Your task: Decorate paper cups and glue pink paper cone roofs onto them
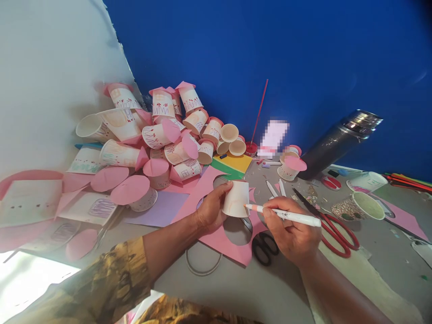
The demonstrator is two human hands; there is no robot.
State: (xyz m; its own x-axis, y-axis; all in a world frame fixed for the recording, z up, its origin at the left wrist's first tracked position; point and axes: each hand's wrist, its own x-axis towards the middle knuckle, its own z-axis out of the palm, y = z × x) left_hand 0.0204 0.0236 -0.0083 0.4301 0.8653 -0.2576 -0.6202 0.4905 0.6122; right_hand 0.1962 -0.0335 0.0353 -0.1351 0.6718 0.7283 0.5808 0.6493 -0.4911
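Note:
My left hand point(212, 208) grips an upside-down white paper cup point(236, 199) above a pink paper sheet point(225, 236) with round holes cut out of it. My right hand point(290, 230) is closed around a white marker pen point(286, 215). The pen's orange tip touches the cup's side.
A heap of decorated paper cups with pink cone lids point(158, 130) lies at the back left against the blue wall. Black-handled scissors point(265, 246) and red-handled scissors point(334, 227) lie by my right hand. A dark metal flask point(340, 141) and several more cups point(359, 207) sit to the right.

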